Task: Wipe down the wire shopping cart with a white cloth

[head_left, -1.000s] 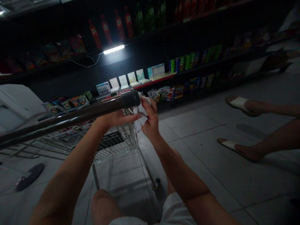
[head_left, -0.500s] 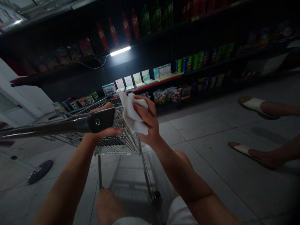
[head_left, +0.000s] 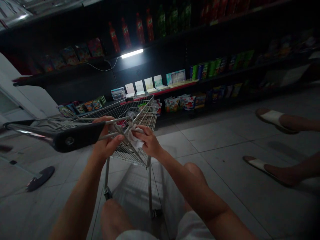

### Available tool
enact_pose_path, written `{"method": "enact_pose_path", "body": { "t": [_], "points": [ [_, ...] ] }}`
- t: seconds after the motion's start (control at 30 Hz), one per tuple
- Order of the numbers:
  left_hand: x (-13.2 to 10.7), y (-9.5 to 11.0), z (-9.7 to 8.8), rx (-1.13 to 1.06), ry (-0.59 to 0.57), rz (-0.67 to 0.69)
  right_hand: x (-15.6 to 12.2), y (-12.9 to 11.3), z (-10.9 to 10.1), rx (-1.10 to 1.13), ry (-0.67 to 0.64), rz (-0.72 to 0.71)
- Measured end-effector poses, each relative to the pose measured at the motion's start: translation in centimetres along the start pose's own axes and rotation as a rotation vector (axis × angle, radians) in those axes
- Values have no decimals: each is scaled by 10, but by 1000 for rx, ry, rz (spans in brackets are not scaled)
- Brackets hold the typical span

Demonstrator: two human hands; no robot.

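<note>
A metal shopping cart (head_left: 146, 118) stands before me, tilted in view, its black-ended handle (head_left: 77, 136) reaching off to the left. My left hand (head_left: 106, 143) is closed round the cart's frame tubes just past the handle's end, thumb toward me. In my right hand (head_left: 150, 141) is a crumpled white cloth or tissue (head_left: 135, 137), pressed against the wire basket's near corner. The fingers of that hand lie over it. Inside the basket are a few items, one pinkish and one green, too dim to name.
Dark shelves behind the cart hold red bottles (head_left: 140, 28), cans (head_left: 212, 67), boxes (head_left: 175, 77) and snack bags (head_left: 189, 103) under a lit tube lamp (head_left: 132, 53). At right are another person's feet in sandals (head_left: 272, 116). A round stand base (head_left: 41, 178) is at left.
The cart has turned and its handle has shifted left and toward me. My left hand now grips the frame tubes past the handle; my right hand has moved slightly left with the cloth.
</note>
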State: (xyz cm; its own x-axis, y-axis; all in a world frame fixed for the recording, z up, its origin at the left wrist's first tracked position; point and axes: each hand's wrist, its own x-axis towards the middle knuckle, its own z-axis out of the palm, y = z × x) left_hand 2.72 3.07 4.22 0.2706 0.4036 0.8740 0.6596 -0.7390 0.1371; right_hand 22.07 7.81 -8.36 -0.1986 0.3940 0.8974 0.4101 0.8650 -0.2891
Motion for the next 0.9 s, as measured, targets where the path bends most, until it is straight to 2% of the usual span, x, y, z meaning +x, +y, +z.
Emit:
{"method": "enact_pose_path", "body": {
  "t": [0.07, 0.2, 0.3, 0.37, 0.43, 0.5, 0.63, 0.77, 0.83, 0.9],
  "points": [
    [-4, 5, 1, 4, 86, 27, 4, -13, -12, -47, 11, 42],
    [-10, 10, 3, -21, 220, -54, 34, -51, -25, -2, 217, 0],
    [-12, 7, 0, -44, 283, -107, 53, -62, -8, -13, 139, -118],
    [-13, 6, -3, -49, 304, -110, 51, -58, 13, -48, 108, -127],
    [-14, 4, -7, -71, 299, -107, 33, -46, 35, -78, 119, -78],
    [-15, 3, -10, -109, 311, -80, 2, -30, 55, -94, 98, -13],
    [-18, -5, -16, -158, 372, -30, -67, 2, 81, -119, -76, 121],
    [-20, -16, -26, -126, 372, -74, -104, 18, 83, -149, -340, 277],
    [-23, -20, -31, -81, 360, -72, -107, 17, 78, -158, -433, 330],
    [-32, -21, -34, -2, 328, -76, -102, 10, 71, -164, -441, 356]
  ]
}}
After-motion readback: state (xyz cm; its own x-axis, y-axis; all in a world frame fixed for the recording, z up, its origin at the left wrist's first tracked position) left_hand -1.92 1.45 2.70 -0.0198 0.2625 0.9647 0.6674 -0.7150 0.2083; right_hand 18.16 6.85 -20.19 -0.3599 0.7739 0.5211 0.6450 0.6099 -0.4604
